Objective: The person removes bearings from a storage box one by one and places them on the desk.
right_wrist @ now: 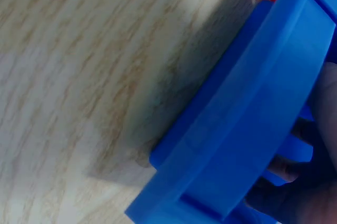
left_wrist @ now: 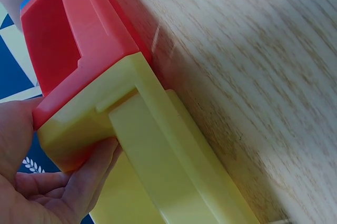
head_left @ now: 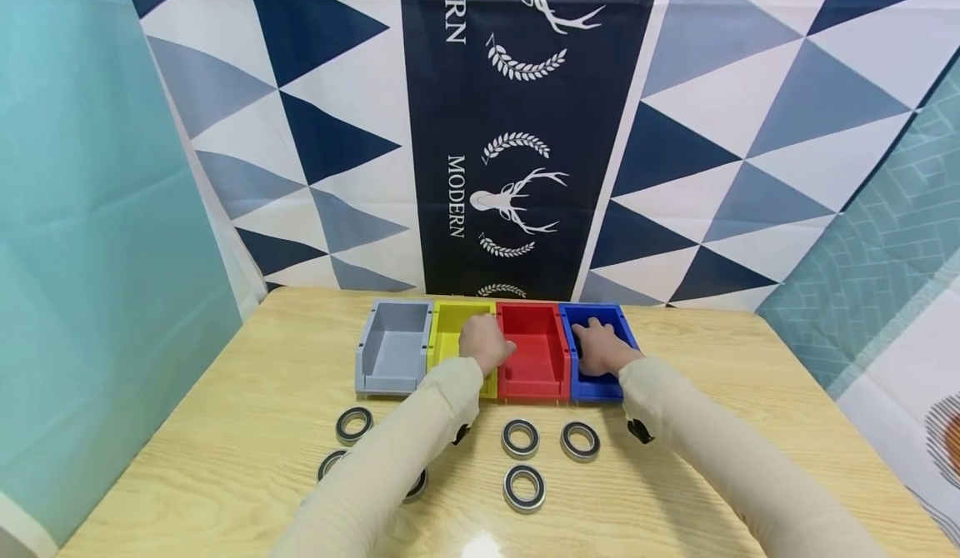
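Bins, four in a row at the table's (head_left: 225, 425) far edge: grey (head_left: 393, 348), yellow (head_left: 452, 333), red (head_left: 531, 350), blue (head_left: 600, 387); sides touching.
Left hand (head_left: 486, 343): over the yellow/red wall; fingers (left_wrist: 87, 174) curled inside against the yellow bin's wall, gripping it.
Right hand (head_left: 597, 346): inside the blue bin, fingers reaching down within; grip cannot be told.
Bearings: six on the near table, e.g. (head_left: 520, 438), (head_left: 580, 440), (head_left: 354, 425); sleeves lie just above them.
Risk: pulling one bin could drag its neighbours; a drawn-back sleeve could sweep bearings off.
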{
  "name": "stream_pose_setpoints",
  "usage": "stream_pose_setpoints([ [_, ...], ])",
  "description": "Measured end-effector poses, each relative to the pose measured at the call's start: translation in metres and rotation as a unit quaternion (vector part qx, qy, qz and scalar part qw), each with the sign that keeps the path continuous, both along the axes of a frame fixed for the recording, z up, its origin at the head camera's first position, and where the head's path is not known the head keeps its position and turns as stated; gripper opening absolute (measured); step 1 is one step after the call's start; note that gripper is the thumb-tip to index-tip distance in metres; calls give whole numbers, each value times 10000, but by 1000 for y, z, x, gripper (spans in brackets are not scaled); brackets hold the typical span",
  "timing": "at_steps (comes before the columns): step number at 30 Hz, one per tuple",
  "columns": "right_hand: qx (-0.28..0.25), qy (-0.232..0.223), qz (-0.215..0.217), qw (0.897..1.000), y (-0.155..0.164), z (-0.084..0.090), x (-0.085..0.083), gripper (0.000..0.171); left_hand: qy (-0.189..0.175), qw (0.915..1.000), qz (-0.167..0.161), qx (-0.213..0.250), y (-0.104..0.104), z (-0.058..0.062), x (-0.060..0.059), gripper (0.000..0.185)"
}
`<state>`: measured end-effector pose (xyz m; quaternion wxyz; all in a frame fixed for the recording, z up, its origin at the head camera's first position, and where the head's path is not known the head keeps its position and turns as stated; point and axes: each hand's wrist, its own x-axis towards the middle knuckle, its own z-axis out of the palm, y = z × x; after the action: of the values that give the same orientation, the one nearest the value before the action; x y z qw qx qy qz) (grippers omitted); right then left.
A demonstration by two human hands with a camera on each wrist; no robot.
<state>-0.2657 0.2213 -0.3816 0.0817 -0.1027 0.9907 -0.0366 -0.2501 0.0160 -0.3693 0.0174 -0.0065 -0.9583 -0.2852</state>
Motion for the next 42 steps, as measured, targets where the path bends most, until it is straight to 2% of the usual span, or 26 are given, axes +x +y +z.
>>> stream_pose_setpoints([
  [5,102,146,139,9997,4,1,2,64,21,10000,-2,13,2,-4,0,26],
  [13,209,461,443,9977,6,18,7,59,9,10000,33,68,1,-1,1,23],
  [22,333,697,671,9948,7,29,17,31,37,9999,43,119,1,-1,2,22],
  [27,259,820,749,9935,9,33,28,26,16,9999,82,136,1,-1,2,21],
  [42,-34,1098,885,9900,2,42,73,28,34,9999,99,34,1,-1,3,22],
])
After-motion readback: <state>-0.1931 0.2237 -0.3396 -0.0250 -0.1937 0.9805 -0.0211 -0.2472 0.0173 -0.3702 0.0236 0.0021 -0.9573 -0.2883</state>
